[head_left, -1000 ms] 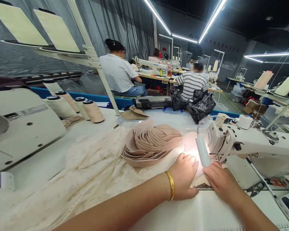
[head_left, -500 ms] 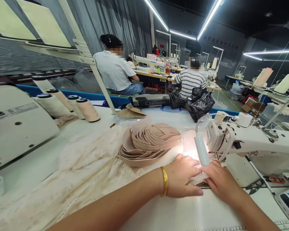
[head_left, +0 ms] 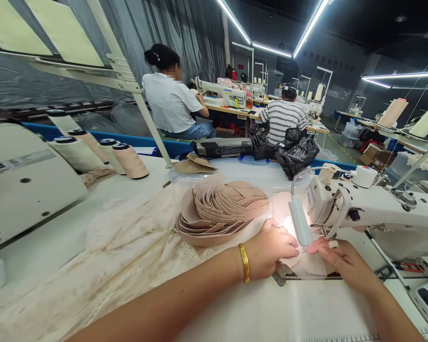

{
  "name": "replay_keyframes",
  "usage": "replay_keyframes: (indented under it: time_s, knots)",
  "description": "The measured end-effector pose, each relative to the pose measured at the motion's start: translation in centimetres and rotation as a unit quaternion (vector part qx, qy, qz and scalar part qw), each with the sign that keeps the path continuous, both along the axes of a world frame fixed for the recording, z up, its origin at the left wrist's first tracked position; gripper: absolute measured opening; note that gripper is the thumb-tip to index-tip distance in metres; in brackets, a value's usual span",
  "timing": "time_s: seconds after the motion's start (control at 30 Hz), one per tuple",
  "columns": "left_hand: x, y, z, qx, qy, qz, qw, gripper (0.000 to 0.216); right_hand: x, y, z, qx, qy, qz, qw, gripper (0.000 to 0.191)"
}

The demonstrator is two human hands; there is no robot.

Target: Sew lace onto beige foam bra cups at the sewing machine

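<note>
My left hand (head_left: 274,249), with a gold bangle at the wrist, has its fingers curled on a pale pink fabric piece (head_left: 289,261) on the sewing machine bed. My right hand (head_left: 342,260) reaches in from the other side, fingers stretched left and touching the pink fabric near the presser foot. Its thumb is mostly hidden. The white sewing machine (head_left: 374,202) stands above the right hand. A lit grey lamp (head_left: 300,223) hangs between the hands and covers part of the fabric. Beside my left hand lies a stack of beige curved pieces (head_left: 223,209).
Cream lace fabric (head_left: 103,256) spreads over the table's left side. Several thread cones (head_left: 128,160) stand behind it, near another machine (head_left: 24,183). Black plastic bags (head_left: 294,152) lie beyond the table. Two seated people work farther back. Snips (head_left: 385,272) lie at right.
My left hand has drawn its fingers in and tilted up on the fabric. My right hand has shifted right, its fingers now pointing left. More pink fabric shows between the hands.
</note>
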State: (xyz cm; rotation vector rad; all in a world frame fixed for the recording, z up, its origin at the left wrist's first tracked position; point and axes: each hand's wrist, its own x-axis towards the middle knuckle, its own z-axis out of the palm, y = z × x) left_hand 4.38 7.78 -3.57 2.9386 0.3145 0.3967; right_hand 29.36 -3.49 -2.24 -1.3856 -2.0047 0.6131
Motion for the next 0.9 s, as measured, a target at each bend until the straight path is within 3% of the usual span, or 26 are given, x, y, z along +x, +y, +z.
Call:
replay_keyframes:
  time_s: [0.17, 0.3, 0.67, 0.77, 0.9]
  knots:
    - [0.1, 0.4, -0.4, 0.030, -0.014, 0.015, 0.999, 0.040, -1.3, 0.9, -2.9, 0.104, -0.134, -0.052, 0.984, 0.031]
    - [0.0, 0.5, -0.8, 0.037, -0.027, 0.013, 0.999, 0.042, -1.3, 0.7, -3.1, 0.151, -0.200, -0.066, 0.966, 0.031]
    - [0.0, 0.1, -0.3, 0.024, -0.038, 0.025, 0.999, 0.036, -2.4, 0.0, -2.3, 0.054, -0.146, -0.016, 0.988, 0.032]
    - [0.0, 0.0, -0.2, 0.013, -0.041, 0.023, 0.999, 0.030, -2.7, -0.2, -1.8, 0.054, -0.156, 0.005, 0.986, 0.037]
    - [0.1, 0.0, -0.2, -0.005, -0.029, 0.027, 0.999, 0.036, -3.3, -0.2, -1.5, 0.074, -0.167, 0.022, 0.983, 0.036]
